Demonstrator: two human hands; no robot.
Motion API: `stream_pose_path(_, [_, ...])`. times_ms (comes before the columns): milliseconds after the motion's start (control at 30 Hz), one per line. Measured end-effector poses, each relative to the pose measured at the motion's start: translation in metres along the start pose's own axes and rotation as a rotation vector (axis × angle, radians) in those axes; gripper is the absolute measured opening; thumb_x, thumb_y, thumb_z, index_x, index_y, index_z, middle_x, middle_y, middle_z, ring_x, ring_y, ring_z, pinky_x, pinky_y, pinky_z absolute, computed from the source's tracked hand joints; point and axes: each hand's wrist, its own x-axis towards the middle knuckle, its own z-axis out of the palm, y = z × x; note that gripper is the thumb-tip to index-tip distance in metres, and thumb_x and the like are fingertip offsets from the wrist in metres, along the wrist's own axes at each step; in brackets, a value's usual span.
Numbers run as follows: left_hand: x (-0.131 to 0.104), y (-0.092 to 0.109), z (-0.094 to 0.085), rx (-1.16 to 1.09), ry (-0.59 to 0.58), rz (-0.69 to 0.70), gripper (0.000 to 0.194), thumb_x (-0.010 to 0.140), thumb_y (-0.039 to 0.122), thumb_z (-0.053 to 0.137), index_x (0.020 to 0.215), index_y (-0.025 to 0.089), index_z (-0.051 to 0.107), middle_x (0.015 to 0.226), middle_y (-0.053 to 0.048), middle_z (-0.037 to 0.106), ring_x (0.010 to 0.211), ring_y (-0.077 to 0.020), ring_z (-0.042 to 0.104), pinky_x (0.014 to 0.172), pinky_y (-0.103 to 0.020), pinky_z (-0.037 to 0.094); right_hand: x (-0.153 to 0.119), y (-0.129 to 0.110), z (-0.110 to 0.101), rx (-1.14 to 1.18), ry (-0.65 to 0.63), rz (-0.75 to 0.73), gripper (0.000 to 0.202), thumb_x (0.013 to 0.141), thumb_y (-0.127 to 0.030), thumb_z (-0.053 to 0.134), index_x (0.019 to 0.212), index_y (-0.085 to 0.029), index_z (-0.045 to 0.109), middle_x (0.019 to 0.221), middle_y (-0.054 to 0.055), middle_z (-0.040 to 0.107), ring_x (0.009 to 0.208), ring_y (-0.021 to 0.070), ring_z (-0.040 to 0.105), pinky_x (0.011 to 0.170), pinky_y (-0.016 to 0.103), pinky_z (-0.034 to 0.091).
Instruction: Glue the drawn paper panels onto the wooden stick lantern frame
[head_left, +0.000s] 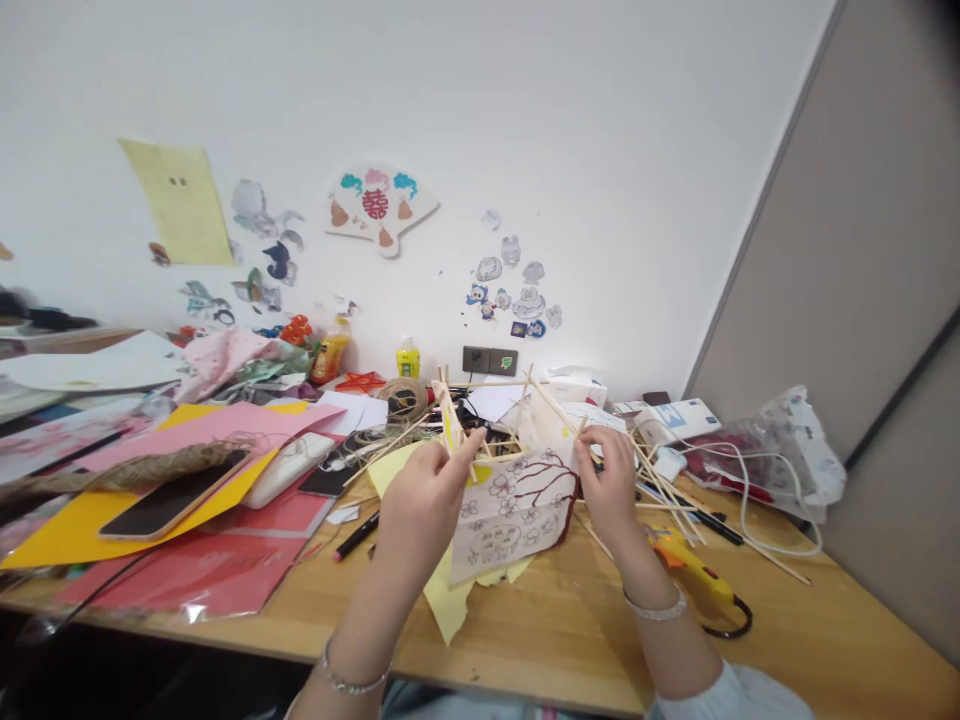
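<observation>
A stick frame (527, 385) with paper panels stands between my hands. Its front panel (517, 510) carries drawn blossoms, dark red branches and a round outlined figure. At the panel's upper left corner, my left hand (427, 500) is closed on the frame, thumb pointing up along the edge. My right hand (609, 480) pinches the upper right corner of the structure, its fingertips together near a stick end. Torn yellow paper (450, 610) lies under the frame.
A yellow glue gun (697, 572) lies right of my right hand, near a white cable (744, 500) and loose sticks. On the left, a phone (176, 495) rests on coloured papers. Behind stand a yellow bottle (408, 358) and a twine coil (405, 399).
</observation>
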Motion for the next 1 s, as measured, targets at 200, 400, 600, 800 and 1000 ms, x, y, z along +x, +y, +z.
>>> stream_pose_path(200, [-0.003, 0.005, 0.003, 0.029, 0.039, 0.054, 0.025, 0.084, 0.009, 0.044, 0.097, 0.020, 0.063, 0.077, -0.004, 0.055, 0.067, -0.0160, 0.050, 0.052, -0.023, 0.035, 0.000, 0.001, -0.003, -0.024, -0.031, -0.028, 0.010, 0.091, -0.027, 0.046, 0.084, -0.023, 0.052, 0.085, 0.005, 0.060, 0.084, 0.0227, 0.053, 0.077, 0.037, 0.039])
stream_pose_path(400, [-0.005, 0.011, 0.005, 0.052, 0.133, 0.009, 0.021, 0.085, 0.011, 0.046, 0.094, 0.020, 0.062, 0.095, -0.009, 0.055, 0.083, -0.0194, 0.055, 0.063, -0.026, 0.046, -0.001, 0.007, -0.007, -0.068, -0.098, -0.136, 0.011, 0.092, -0.030, 0.045, 0.089, -0.023, 0.053, 0.092, 0.007, 0.061, 0.090, 0.0244, 0.054, 0.079, 0.040, 0.040])
stream_pose_path(600, [-0.015, 0.014, 0.003, -0.114, 0.248, 0.031, 0.019, 0.084, 0.010, 0.053, 0.097, 0.022, 0.060, 0.108, -0.009, 0.050, 0.102, -0.0216, 0.053, 0.084, -0.034, 0.049, -0.005, -0.001, -0.022, -0.105, -0.085, -0.178, 0.013, 0.092, -0.029, 0.045, 0.086, -0.023, 0.054, 0.096, 0.008, 0.059, 0.093, 0.0252, 0.053, 0.080, 0.042, 0.040])
stream_pose_path(800, [-0.025, 0.007, -0.004, -0.336, 0.175, -0.010, 0.023, 0.086, 0.016, 0.054, 0.104, 0.027, 0.061, 0.120, -0.008, 0.048, 0.117, -0.0239, 0.048, 0.096, -0.043, 0.045, -0.033, 0.000, -0.067, -0.124, -0.229, -0.162, 0.015, 0.090, -0.027, 0.048, 0.099, -0.025, 0.060, 0.107, 0.007, 0.061, 0.102, 0.0236, 0.055, 0.086, 0.041, 0.041])
stream_pose_path(1000, [-0.014, 0.004, 0.012, -0.415, 0.136, 0.046, 0.022, 0.081, 0.005, 0.055, 0.092, 0.022, 0.064, 0.136, -0.008, 0.036, 0.127, -0.0274, 0.041, 0.099, -0.044, 0.045, -0.060, 0.041, -0.111, -0.177, -0.304, 0.129, 0.034, 0.091, -0.036, 0.046, 0.123, -0.023, 0.050, 0.118, 0.008, 0.061, 0.110, 0.0231, 0.055, 0.093, 0.041, 0.043])
